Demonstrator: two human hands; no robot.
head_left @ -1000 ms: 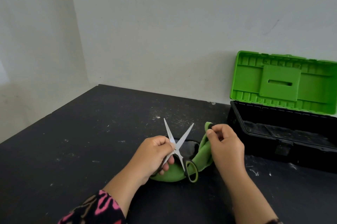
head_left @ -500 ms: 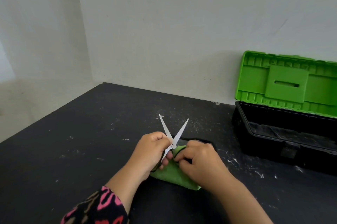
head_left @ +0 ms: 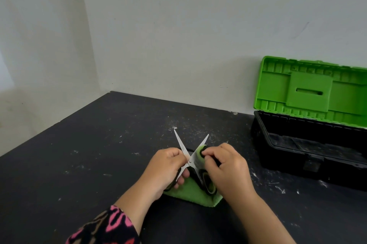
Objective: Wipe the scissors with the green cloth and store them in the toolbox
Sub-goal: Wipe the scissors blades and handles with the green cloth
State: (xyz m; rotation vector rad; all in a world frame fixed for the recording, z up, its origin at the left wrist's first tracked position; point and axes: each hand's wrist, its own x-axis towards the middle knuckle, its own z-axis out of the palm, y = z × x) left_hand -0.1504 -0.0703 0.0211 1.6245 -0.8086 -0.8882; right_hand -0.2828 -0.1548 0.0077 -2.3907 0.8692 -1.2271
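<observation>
Two hands on the job, mid-desk. Left hand is curled round one handle of the scissors; blades are spread in a V, tips pointing away. Right hand pinches a fold of the green cloth against the right blade near the pivot. The rest of the cloth lies on the desk under the handles. Toolbox is at far right against the wall, apart from the hands, with its green lid up.

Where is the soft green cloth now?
Head view, lower centre: the green cloth lies on the black table under the steel scissors, its upper end pinched by the right hand.
</observation>
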